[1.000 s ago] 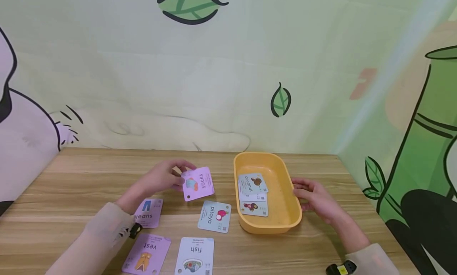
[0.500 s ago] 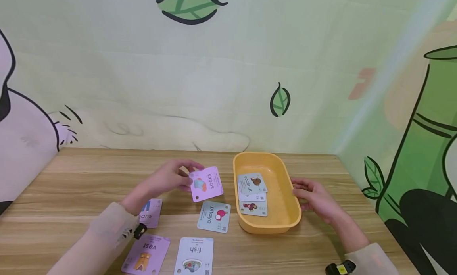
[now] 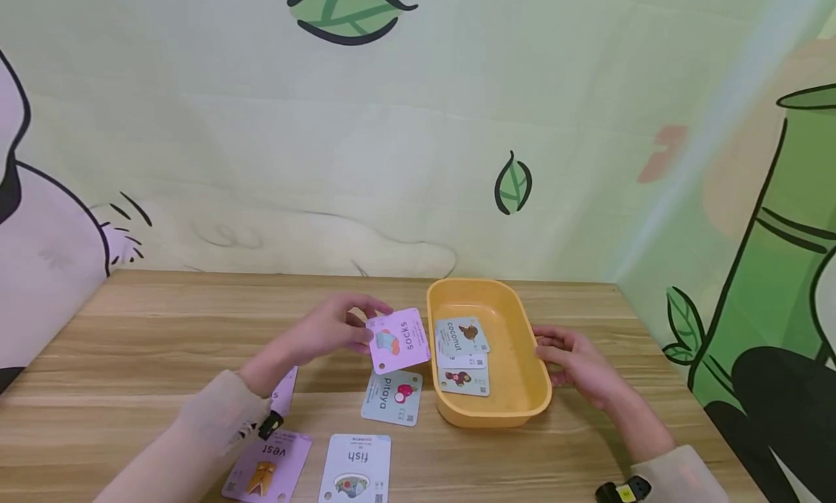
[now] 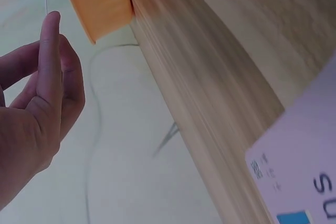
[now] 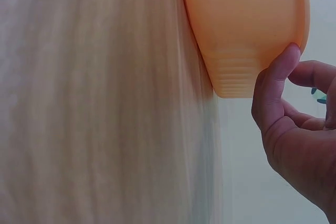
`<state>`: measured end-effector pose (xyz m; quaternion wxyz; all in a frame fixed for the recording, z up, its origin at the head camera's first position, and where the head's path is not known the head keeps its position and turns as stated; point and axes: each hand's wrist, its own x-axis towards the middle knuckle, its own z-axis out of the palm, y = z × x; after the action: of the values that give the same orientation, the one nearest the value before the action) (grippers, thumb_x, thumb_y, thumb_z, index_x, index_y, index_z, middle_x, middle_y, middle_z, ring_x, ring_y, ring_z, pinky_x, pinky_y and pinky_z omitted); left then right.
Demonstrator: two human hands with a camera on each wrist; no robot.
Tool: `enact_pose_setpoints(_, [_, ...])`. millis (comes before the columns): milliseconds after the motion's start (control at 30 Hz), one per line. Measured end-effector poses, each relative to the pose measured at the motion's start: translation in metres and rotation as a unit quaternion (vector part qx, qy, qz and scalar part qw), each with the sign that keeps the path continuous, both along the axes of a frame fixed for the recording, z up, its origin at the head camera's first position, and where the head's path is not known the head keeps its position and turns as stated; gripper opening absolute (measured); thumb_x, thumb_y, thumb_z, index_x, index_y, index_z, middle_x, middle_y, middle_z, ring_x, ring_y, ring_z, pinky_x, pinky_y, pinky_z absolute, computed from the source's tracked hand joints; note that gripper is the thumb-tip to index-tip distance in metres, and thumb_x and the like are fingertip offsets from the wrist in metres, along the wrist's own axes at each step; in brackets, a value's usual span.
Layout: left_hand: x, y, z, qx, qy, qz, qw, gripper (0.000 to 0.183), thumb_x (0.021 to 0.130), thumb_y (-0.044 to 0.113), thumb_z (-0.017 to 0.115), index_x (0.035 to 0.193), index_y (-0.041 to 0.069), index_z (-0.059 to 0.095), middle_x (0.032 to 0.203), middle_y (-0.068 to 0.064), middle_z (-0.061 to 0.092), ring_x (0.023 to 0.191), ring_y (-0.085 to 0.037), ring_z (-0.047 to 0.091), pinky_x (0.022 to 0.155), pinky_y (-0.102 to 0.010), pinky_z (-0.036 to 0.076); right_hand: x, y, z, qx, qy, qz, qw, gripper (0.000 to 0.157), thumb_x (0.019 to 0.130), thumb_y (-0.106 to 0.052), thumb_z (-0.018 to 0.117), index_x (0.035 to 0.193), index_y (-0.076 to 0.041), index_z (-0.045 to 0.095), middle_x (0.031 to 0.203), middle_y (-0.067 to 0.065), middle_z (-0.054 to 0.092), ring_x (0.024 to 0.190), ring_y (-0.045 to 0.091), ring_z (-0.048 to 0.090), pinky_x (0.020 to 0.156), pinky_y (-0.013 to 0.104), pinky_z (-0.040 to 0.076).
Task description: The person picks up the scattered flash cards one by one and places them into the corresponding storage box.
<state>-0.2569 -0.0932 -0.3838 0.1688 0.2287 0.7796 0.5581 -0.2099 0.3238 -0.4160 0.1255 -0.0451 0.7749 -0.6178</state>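
In the head view, my left hand (image 3: pixel 336 325) pinches a purple "socks" card (image 3: pixel 400 341) by its left edge, between thumb and fingers. The card is held over the table beside the left rim of a yellow plastic bin (image 3: pixel 525 390). It overlaps the top of a blue "pitaya" card (image 3: pixel 392 397) in this view. In the left wrist view the card shows only as a thin edge above the thumb. My right hand (image 3: pixel 578 361) grips the bin's right rim, its thumb (image 5: pixel 286 64) at the lip. Inside the bin lie several cards, a "coconut" card (image 3: pixel 462 335) uppermost.
On the wooden table (image 3: pixel 163 329) lie a blue "fish" card (image 3: pixel 355 467) and a purple "vest" card (image 3: pixel 269 465). Another purple card (image 3: pixel 284 394) is partly hidden under my left forearm. A printed cloth backdrop (image 3: pixel 418 140) rises behind the table.
My left hand has carried the socks card to the right, closer to the bin. The left forearm now covers more of the jeans card. My right hand and the bin have stayed put.
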Motion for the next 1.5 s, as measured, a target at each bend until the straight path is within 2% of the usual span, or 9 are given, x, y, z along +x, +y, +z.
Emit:
enact_pose_setpoints(400, [-0.002, 0.02, -0.003, 0.028, -0.011, -0.024, 0.9993, 0.041, 0.09, -0.012, 0.063, 0.131, -0.006, 0.063, 0.115, -0.022, 0.054, 0.094, -0.029, 0.064, 0.079, -0.041, 0.062, -0.001, 0.0, -0.002, -0.01, -0.002, -0.001, 1.0, 0.057, 0.104, -0.01, 0.057, 0.15, 0.014, 0.034, 0.127, 0.027, 0.053, 0.096, 0.02, 0.066, 0.069, 0.036, 0.062])
enact_pose_setpoints(933, [-0.006, 0.048, -0.002, 0.041, -0.057, -0.03, 0.9971, 0.04, 0.089, -0.014, 0.065, 0.129, -0.011, 0.061, 0.114, -0.023, 0.055, 0.092, -0.028, 0.067, 0.081, -0.04, 0.061, 0.0, 0.0, -0.001, -0.009, -0.005, -0.003, 1.0, 0.057, 0.104, -0.011, 0.057, 0.15, 0.013, 0.033, 0.128, 0.027, 0.052, 0.097, 0.021, 0.066, 0.071, 0.036, 0.062])
enact_pose_setpoints(1267, [-0.007, 0.061, 0.002, 0.049, -0.078, -0.044, 0.9948, 0.039, 0.09, -0.014, 0.064, 0.129, -0.014, 0.06, 0.112, -0.022, 0.055, 0.087, -0.024, 0.069, 0.081, -0.037, 0.061, 0.001, -0.001, 0.001, -0.009, -0.006, -0.001, 1.0, 0.058, 0.104, -0.011, 0.057, 0.151, 0.013, 0.032, 0.13, 0.029, 0.051, 0.099, 0.022, 0.066, 0.072, 0.037, 0.062])
enact_pose_setpoints(1500, [-0.007, 0.067, 0.007, 0.031, -0.074, -0.048, 0.9956, 0.037, 0.092, -0.012, 0.064, 0.128, -0.014, 0.06, 0.112, -0.022, 0.058, 0.085, -0.024, 0.07, 0.081, -0.036, 0.061, 0.001, 0.0, 0.0, -0.01, -0.006, -0.001, 1.0, 0.057, 0.104, -0.011, 0.056, 0.15, 0.014, 0.032, 0.13, 0.029, 0.051, 0.098, 0.021, 0.066, 0.072, 0.037, 0.062])
